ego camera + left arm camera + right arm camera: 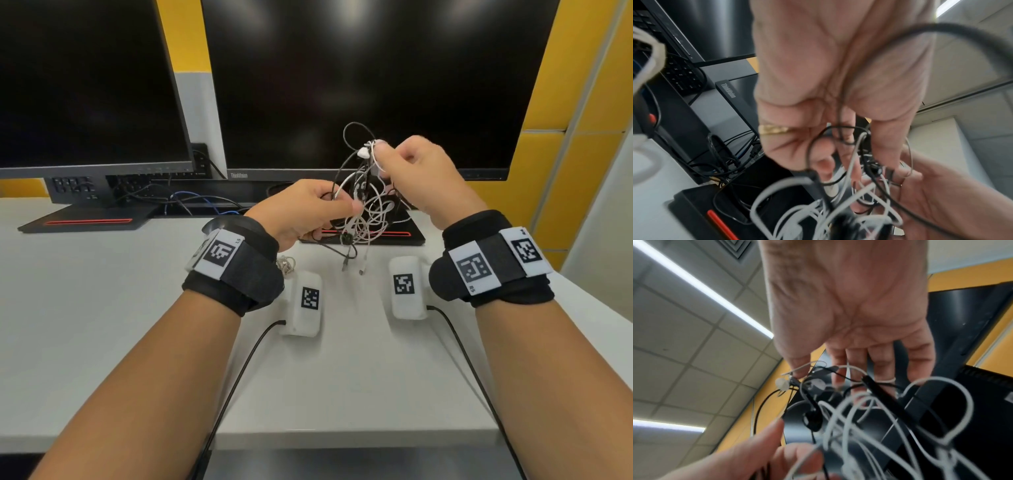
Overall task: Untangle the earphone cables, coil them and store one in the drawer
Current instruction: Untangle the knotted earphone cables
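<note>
A tangle of white and black earphone cables (366,205) hangs in the air between both hands, above the desk. My left hand (308,209) grips the lower left of the tangle, fingers curled round strands. My right hand (407,171) pinches the upper part, with a white earbud (363,152) sticking out by its fingertips. Two plug ends (352,265) dangle just above the desk. In the left wrist view black and white strands (849,186) run through the curled fingers. The right wrist view has the white earbud (782,383) and a black earbud (813,420) below the fingers. No drawer is in view.
Two dark monitors (370,85) stand behind the hands on black bases (89,222). A small beige coiled cord (286,264) lies on the white desk (102,325) under my left wrist. Black cables run behind the left monitor. The desk's front edge is close below.
</note>
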Demonstrator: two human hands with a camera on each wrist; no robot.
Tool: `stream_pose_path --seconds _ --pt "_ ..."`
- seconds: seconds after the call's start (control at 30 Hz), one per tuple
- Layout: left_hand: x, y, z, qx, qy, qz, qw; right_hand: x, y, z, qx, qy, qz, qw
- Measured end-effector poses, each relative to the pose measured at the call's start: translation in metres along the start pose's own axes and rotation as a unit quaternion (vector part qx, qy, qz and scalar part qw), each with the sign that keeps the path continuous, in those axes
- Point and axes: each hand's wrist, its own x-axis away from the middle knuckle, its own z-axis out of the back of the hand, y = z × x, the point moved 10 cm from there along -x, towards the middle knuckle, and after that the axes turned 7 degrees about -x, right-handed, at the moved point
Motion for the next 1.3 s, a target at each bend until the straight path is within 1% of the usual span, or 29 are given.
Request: stream_pose_path --seconds 0.07,0.1,0.17,0.23,0.3,0.4,0.5,0.57,0.6,0.67,0.73,0.8,0.83,0.9,0.97,1.03,1.1,1.17,1.23,1.3 --pt "-0.001 0.002 0.004 0.008 0.018 0.001 1.0 0.003 0.001 -0.012 -0.026 -0.059 -0.043 0.997" --pt "-0.001 0.003 0.008 0.019 0.038 -0.002 0.999 0.006 0.003 -0.018 -0.034 -0.086 -0.068 0.993" --pt "-0.002 0.004 0.017 0.072 0.083 -0.01 0.994 0.011 0.005 -0.029 -0.041 -0.141 -0.102 0.984" --pt "-0.002 0.005 0.022 0.124 0.104 -0.017 0.987 0.015 0.005 -0.036 -0.051 -0.176 -0.105 0.977" --pt "-0.003 0.005 0.022 0.15 0.092 -0.021 0.984 0.016 0.002 -0.037 -0.07 -0.19 -0.093 0.975" --pt "-0.004 0.008 0.016 0.159 0.05 -0.036 0.985 0.015 0.0 -0.035 -0.105 -0.18 -0.07 0.976" --pt "-0.003 0.01 0.006 0.175 -0.006 -0.048 0.983 0.009 0.0 -0.027 -0.143 -0.137 -0.049 0.979" --pt "-0.002 0.012 0.0 0.213 -0.036 -0.055 0.975 0.005 -0.001 -0.019 -0.168 -0.097 -0.034 0.98" --pt "-0.001 0.014 -0.001 0.235 -0.044 -0.06 0.969 0.003 -0.002 -0.014 -0.176 -0.074 -0.029 0.981" --pt "-0.001 0.016 0.0 0.262 -0.038 -0.064 0.962 0.0 -0.002 -0.006 -0.186 -0.037 -0.03 0.981" --pt "-0.002 0.015 0.002 0.286 -0.023 -0.058 0.956 0.0 -0.002 -0.009 -0.215 -0.05 -0.039 0.975" --pt "-0.003 0.011 0.004 0.27 -0.006 -0.052 0.961 0.003 -0.004 -0.02 -0.247 -0.103 -0.05 0.962" --pt "-0.003 0.009 0.006 0.237 0.005 -0.05 0.97 0.006 -0.006 -0.025 -0.253 -0.129 -0.047 0.958" --pt "-0.002 0.007 0.007 0.161 0.014 -0.053 0.985 0.012 -0.011 -0.029 -0.264 -0.158 -0.031 0.951" --pt "-0.002 0.01 0.001 0.091 -0.008 -0.067 0.994 0.012 -0.014 -0.028 -0.285 -0.163 -0.019 0.944" --pt "-0.003 0.011 -0.004 0.044 -0.029 -0.074 0.996 0.01 -0.013 -0.027 -0.298 -0.16 -0.019 0.941" --pt "-0.002 0.012 -0.005 0.043 -0.03 -0.08 0.995 0.007 -0.013 -0.027 -0.26 -0.145 -0.003 0.955" --pt "0.0 0.018 -0.004 0.071 -0.028 -0.098 0.992 0.005 -0.013 -0.024 -0.214 -0.12 0.012 0.969" --pt "0.003 0.026 -0.003 0.122 -0.03 -0.119 0.985 0.003 -0.01 -0.022 -0.209 -0.105 0.016 0.972" --pt "0.006 0.033 0.0 0.171 -0.026 -0.134 0.976 0.003 -0.01 -0.021 -0.201 -0.107 0.016 0.974"
